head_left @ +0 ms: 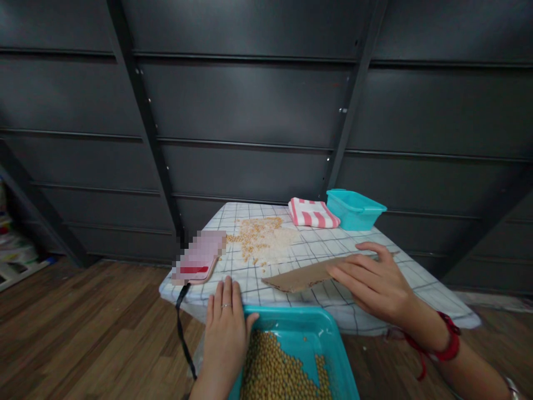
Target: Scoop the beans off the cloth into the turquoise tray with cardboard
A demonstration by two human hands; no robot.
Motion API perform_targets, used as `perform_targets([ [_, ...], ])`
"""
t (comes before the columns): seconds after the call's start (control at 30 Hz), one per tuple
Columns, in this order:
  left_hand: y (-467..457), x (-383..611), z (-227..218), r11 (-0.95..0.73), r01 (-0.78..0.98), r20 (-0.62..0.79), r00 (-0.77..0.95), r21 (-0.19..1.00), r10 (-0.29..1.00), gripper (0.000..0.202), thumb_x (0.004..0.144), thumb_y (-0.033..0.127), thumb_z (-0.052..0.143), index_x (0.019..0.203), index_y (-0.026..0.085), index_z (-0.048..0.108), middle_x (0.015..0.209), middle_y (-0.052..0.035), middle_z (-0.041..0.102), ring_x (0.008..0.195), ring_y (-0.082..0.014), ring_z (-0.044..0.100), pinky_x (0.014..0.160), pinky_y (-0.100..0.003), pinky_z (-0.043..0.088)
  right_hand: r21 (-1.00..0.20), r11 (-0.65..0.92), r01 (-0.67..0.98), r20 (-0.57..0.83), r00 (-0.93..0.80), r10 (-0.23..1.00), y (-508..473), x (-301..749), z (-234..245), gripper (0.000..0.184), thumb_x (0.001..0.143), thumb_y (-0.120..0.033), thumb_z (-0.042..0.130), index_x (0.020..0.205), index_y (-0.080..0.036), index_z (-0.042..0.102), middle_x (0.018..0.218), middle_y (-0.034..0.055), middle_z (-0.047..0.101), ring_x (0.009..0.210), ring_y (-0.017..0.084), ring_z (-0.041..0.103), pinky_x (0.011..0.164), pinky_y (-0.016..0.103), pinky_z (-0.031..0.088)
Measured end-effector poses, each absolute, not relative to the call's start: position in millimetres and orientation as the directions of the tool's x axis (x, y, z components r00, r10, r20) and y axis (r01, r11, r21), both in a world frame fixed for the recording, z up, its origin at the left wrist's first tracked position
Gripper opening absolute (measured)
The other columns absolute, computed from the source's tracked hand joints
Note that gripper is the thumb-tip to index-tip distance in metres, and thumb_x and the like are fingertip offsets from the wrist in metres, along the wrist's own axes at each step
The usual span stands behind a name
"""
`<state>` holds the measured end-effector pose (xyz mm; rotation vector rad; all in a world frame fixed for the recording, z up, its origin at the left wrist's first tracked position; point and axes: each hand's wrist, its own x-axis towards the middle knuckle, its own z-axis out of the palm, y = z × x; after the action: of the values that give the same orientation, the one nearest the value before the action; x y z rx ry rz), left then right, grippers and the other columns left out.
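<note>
My left hand [225, 328] lies flat, fingers together, on the near left rim of a teal tray [328, 339] that holds a heap of yellow beans [278, 372]. My right hand [375, 280] rests palm down on a strip of brown cardboard [300, 276], fingers stretched out along it. The cardboard lies on a small table with a white checked cloth [320, 244]. Beyond it a patch of mixed rice and beans [262, 239] is spread on the cloth.
A pink phone [200, 258] with a black strap lies at the table's left edge. At the far end sit a red-and-white striped cloth [313, 213] and a teal lidded box [353, 209]. Dark metal panels stand behind; wooden floor lies around.
</note>
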<state>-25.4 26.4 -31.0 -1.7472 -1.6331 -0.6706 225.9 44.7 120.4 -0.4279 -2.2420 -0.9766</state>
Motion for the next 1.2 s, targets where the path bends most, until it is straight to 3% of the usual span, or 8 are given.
perform_targets([
  [0.33,28.2,-27.6,-40.0,-0.042,0.997,0.697,0.080,-0.072,0.712,0.066,0.086,0.049,0.015,0.125,0.002,0.041,0.126,-0.0230,0.049,0.120,-0.0318,0.039,0.095,-0.051,0.034,0.528,0.626,0.574,0.659,-0.741,0.124,35.4,239.3,121.7,0.024,0.080,-0.002,0.041,0.090,-0.017,0.055,0.072,-0.0008,0.067,0.067,0.011,0.054,0.083,0.036,0.035],
  [0.67,25.8,-26.6,-34.1,-0.040,0.997,0.690,0.077,-0.070,0.720,0.063,0.086,0.048,0.021,0.120,0.002,0.047,0.125,-0.0229,0.051,0.117,-0.0319,0.044,0.094,-0.049,0.037,0.652,0.506,0.565,0.608,-0.788,0.095,39.5,251.5,133.5,0.025,0.078,-0.001,0.044,0.094,-0.017,0.055,0.071,0.0016,0.066,0.067,0.014,0.055,0.077,0.038,0.038],
  [0.97,27.2,-25.7,-36.2,-0.028,0.996,0.690,0.079,-0.085,0.720,0.063,0.086,0.047,0.019,0.120,0.002,0.047,0.125,-0.0237,0.051,0.117,-0.0321,0.043,0.094,-0.051,0.036,0.607,0.550,0.573,0.587,-0.790,0.177,27.8,265.5,126.5,0.023,0.082,-0.002,0.038,0.090,-0.016,0.054,0.067,0.0001,0.064,0.065,0.011,0.053,0.079,0.036,0.037],
  [1.2,27.3,-24.5,-36.0,-0.019,0.996,0.689,0.070,-0.082,0.721,0.064,0.086,0.048,0.017,0.120,0.002,0.047,0.125,-0.0229,0.051,0.117,-0.0319,0.044,0.094,-0.050,0.036,0.663,0.460,0.590,0.598,-0.788,0.149,29.2,263.0,133.7,0.025,0.079,0.000,0.040,0.089,-0.017,0.054,0.068,-0.0002,0.064,0.064,0.012,0.054,0.076,0.036,0.037],
])
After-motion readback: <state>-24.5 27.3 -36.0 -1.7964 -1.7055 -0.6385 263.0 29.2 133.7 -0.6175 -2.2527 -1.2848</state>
